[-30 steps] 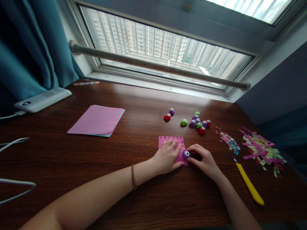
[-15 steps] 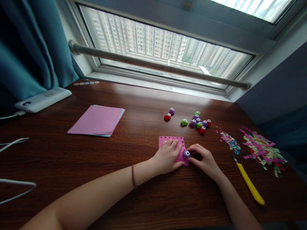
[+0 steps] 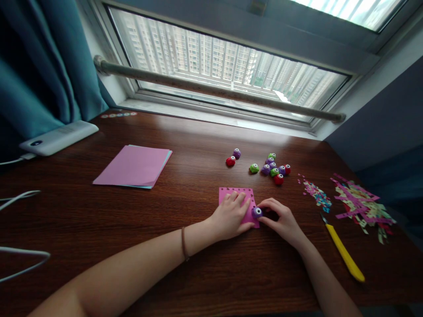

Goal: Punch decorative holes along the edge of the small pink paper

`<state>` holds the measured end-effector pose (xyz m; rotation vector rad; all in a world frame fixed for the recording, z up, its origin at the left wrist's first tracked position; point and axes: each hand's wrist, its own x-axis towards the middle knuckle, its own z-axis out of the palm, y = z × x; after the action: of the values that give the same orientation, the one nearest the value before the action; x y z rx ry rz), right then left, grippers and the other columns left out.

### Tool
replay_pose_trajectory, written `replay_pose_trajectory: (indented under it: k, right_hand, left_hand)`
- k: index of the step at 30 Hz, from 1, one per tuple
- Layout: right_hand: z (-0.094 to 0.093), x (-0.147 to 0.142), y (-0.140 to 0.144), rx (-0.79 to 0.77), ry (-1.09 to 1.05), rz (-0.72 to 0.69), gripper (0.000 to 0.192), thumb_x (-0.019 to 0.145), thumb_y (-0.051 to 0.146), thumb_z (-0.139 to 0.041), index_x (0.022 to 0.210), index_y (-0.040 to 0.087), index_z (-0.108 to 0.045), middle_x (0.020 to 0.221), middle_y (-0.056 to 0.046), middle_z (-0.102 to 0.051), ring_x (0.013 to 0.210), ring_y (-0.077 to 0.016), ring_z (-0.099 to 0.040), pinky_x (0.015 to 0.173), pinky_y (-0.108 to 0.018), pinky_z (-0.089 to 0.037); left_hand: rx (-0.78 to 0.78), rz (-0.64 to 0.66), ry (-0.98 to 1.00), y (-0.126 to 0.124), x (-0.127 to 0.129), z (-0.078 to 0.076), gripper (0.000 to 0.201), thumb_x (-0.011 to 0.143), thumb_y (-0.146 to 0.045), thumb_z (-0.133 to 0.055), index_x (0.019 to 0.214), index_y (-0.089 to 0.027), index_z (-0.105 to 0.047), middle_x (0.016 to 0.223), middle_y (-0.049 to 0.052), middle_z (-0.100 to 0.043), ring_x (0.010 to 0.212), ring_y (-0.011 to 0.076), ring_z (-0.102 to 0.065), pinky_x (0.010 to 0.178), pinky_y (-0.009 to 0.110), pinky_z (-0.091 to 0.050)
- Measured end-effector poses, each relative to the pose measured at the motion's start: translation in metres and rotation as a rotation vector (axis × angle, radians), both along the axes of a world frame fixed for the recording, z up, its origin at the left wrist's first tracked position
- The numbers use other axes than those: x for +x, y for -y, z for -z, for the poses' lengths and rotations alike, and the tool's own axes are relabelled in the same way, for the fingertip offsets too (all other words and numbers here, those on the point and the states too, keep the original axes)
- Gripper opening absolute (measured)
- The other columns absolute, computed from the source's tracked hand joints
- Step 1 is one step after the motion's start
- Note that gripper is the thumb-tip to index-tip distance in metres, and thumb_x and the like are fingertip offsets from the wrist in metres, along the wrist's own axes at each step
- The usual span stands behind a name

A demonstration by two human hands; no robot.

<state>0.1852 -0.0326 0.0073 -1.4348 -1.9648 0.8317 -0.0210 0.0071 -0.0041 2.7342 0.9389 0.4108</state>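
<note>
A pink sheet of paper lies on the desk, with small holes punched along its top and right edges. My left hand lies flat over it, fingers stretched out and pressing it down. At the sheet's right edge sits a purple craft punch with a star mark on its white button. The thumb and fingers of my right hand grip this punch from the right side. Beyond the paper, more craft punches in purple, green and red stand in a loose cluster.
A stack of coloured paper lies at left. On the right are punched confetti, paper strips and a yellow-handled craft knife. A white device and white cables occupy the left side. A window is behind the desk.
</note>
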Motion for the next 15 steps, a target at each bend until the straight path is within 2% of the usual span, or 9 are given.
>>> replay_pose_trajectory:
  k: [15]
  right_hand:
    - [-0.0010, -0.0005, -0.0001, -0.003, -0.001, 0.004, 0.016, 0.078, 0.020, -0.062, 0.094, 0.019, -0.058, 0.095, -0.001, -0.056, 0.089, -0.0126, -0.052, 0.078, -0.024, -0.043]
  left_hand:
    - [0.008, -0.004, 0.001, -0.0001, 0.0002, 0.0013, 0.059, 0.080, -0.050, -0.049, 0.126, -0.014, -0.041, 0.124, 0.016, -0.043, 0.111, 0.0308, -0.042, 0.093, 0.046, -0.037]
